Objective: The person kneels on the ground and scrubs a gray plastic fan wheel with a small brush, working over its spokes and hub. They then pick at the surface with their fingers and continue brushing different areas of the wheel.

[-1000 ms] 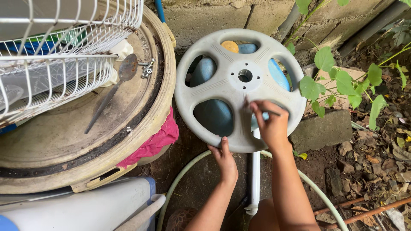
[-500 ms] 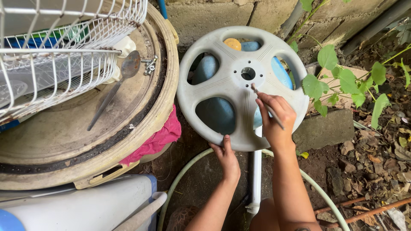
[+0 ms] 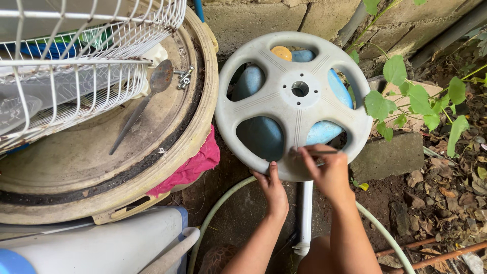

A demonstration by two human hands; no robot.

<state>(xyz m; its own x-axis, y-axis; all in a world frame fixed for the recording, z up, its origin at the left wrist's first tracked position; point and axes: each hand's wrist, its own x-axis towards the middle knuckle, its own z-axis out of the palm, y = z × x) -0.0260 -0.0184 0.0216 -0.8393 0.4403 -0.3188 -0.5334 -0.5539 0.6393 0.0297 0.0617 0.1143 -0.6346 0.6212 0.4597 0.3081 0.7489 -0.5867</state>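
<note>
The right hand [image 3: 329, 170] pinches a thin dark rod [image 3: 320, 151] between fingers and thumb, its tip against the lower rim of a grey round disc [image 3: 291, 101] with oval cut-outs. Just beside it, the left hand [image 3: 274, 190] grips that rim's bottom edge, fingers curled over it. Below both runs a pale hose [image 3: 218, 213]. Further left, a spoon [image 3: 144, 99] lies on a round lid [image 3: 96, 167].
</note>
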